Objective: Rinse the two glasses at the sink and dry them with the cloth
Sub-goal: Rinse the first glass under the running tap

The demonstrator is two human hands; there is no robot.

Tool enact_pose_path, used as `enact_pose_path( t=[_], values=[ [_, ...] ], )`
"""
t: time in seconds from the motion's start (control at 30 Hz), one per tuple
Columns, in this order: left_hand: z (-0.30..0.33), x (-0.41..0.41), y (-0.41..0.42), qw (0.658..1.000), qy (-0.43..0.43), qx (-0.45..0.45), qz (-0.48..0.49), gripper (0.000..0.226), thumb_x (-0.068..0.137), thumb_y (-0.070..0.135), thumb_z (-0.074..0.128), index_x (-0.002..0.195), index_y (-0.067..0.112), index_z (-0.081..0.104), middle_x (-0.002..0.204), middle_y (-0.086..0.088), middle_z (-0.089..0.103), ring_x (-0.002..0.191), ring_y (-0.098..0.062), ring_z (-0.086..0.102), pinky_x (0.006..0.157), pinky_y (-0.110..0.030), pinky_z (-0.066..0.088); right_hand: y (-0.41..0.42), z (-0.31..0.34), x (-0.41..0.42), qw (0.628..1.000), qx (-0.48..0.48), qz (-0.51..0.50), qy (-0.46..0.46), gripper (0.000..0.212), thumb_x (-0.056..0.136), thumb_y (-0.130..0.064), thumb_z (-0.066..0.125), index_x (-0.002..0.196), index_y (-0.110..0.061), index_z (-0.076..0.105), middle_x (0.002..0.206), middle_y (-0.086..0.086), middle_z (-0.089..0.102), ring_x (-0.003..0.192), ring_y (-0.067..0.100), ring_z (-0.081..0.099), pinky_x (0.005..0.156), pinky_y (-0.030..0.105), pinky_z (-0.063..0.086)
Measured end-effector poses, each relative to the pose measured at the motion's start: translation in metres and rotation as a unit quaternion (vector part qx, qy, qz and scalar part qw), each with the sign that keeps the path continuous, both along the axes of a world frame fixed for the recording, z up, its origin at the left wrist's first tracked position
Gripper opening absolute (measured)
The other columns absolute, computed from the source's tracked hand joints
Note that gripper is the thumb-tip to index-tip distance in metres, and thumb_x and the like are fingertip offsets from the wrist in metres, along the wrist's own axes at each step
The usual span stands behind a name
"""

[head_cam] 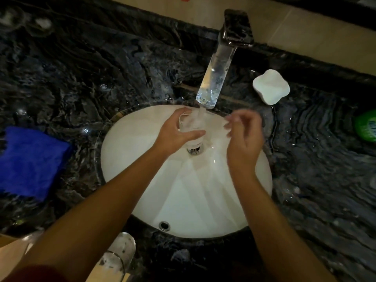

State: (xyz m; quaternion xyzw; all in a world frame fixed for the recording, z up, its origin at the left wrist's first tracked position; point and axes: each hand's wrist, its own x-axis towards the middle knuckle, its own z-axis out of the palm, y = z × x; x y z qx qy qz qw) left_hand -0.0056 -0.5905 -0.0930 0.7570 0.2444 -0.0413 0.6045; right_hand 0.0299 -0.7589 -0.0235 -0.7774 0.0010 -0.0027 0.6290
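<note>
Over the white sink, my left hand grips a clear glass, its fingers curled round it. The glass sits under the water stream falling from the faucet, above the drain. My right hand hovers just right of the glass with fingers loosely curled, holding nothing. A second clear glass stands on the counter at the sink's near edge, partly behind my left forearm. The blue cloth lies on the dark counter at far left.
A white soap dish sits right of the faucet. A green bottle lies at the right edge. The dark marble counter surrounds the sink and looks wet. An overflow hole is in the sink's near wall.
</note>
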Motion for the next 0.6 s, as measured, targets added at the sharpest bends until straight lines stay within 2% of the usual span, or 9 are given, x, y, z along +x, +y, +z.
enact_pose_path(
  t=[0.07, 0.13, 0.17, 0.23, 0.33, 0.43, 0.5, 0.6],
  values=[
    [-0.003, 0.0, 0.001, 0.999, 0.013, -0.034, 0.002, 0.07, 0.069, 0.035, 0.095, 0.13, 0.031, 0.06, 0.128, 0.008, 0.064, 0.119, -0.012, 0.061, 0.104, -0.036, 0.053, 0.0, -0.026, -0.021, 0.986, 0.011, 0.02, 0.168, 0.019, 0.102, -0.019, 0.051, 0.107, -0.025, 0.068, 0.109, -0.004, 0.072, 0.104, 0.024, 0.069, 0.084, 0.041, 0.054],
    [-0.005, -0.001, 0.001, 0.998, 0.025, -0.06, 0.0, 0.069, 0.07, 0.028, 0.095, 0.129, 0.03, 0.06, 0.126, 0.005, 0.064, 0.115, -0.015, 0.063, 0.101, -0.036, 0.055, 0.007, -0.046, -0.023, 0.955, 0.02, 0.052, 0.292, 0.025, 0.106, -0.019, 0.046, 0.113, -0.026, 0.069, 0.115, -0.005, 0.072, 0.111, 0.022, 0.068, 0.087, 0.036, 0.054],
    [-0.006, -0.001, 0.001, 0.997, 0.029, -0.073, 0.002, 0.069, 0.07, 0.027, 0.094, 0.129, 0.03, 0.059, 0.125, 0.003, 0.065, 0.114, -0.016, 0.064, 0.098, -0.035, 0.057, 0.012, -0.053, -0.019, 0.94, 0.031, 0.065, 0.334, 0.025, 0.107, -0.022, 0.045, 0.115, -0.026, 0.069, 0.115, -0.004, 0.072, 0.111, 0.021, 0.069, 0.087, 0.037, 0.056],
    [-0.006, -0.003, 0.0, 0.995, 0.042, -0.095, 0.01, 0.067, 0.073, 0.024, 0.092, 0.131, 0.029, 0.058, 0.124, 0.002, 0.066, 0.113, -0.017, 0.065, 0.088, -0.029, 0.058, 0.025, -0.06, -0.008, 0.913, 0.057, 0.077, 0.396, 0.026, 0.108, -0.029, 0.046, 0.117, -0.024, 0.07, 0.114, 0.005, 0.076, 0.108, 0.027, 0.072, 0.09, 0.047, 0.061],
    [-0.008, -0.005, -0.005, 0.993, 0.064, -0.095, 0.029, 0.065, 0.078, 0.021, 0.09, 0.133, 0.026, 0.056, 0.122, 0.003, 0.067, 0.11, -0.014, 0.065, 0.069, -0.015, 0.056, 0.04, -0.064, 0.01, 0.894, 0.031, 0.08, 0.439, 0.032, 0.103, -0.035, 0.046, 0.114, -0.02, 0.072, 0.11, 0.01, 0.077, 0.105, 0.033, 0.073, 0.095, 0.055, 0.057],
    [-0.008, -0.004, -0.008, 0.99, 0.067, -0.106, 0.064, 0.064, 0.078, 0.027, 0.09, 0.132, 0.029, 0.055, 0.119, 0.007, 0.067, 0.107, -0.008, 0.065, 0.064, -0.014, 0.055, 0.053, -0.06, 0.023, 0.897, 0.001, 0.087, 0.434, 0.033, 0.102, -0.028, 0.04, 0.092, -0.019, 0.07, 0.098, 0.01, 0.075, 0.095, 0.029, 0.07, 0.088, 0.046, 0.059],
    [-0.01, -0.003, -0.006, 0.987, 0.067, -0.125, 0.074, 0.059, 0.08, 0.028, 0.088, 0.129, 0.031, 0.055, 0.118, 0.007, 0.067, 0.106, -0.008, 0.065, 0.063, -0.014, 0.055, 0.057, -0.059, 0.031, 0.891, 0.008, 0.084, 0.446, 0.035, 0.105, -0.023, 0.039, 0.084, -0.019, 0.066, 0.089, 0.008, 0.071, 0.087, 0.027, 0.067, 0.076, 0.036, 0.056],
    [-0.006, 0.0, -0.006, 0.98, 0.061, -0.163, 0.093, 0.052, 0.082, 0.03, 0.087, 0.127, 0.028, 0.059, 0.119, 0.002, 0.07, 0.107, -0.014, 0.07, 0.073, -0.026, 0.06, 0.059, -0.059, 0.028, 0.878, 0.047, 0.062, 0.473, 0.037, 0.108, -0.039, 0.037, 0.091, -0.022, 0.066, 0.092, 0.008, 0.072, 0.091, 0.03, 0.07, 0.075, 0.038, 0.057]
  ],
)
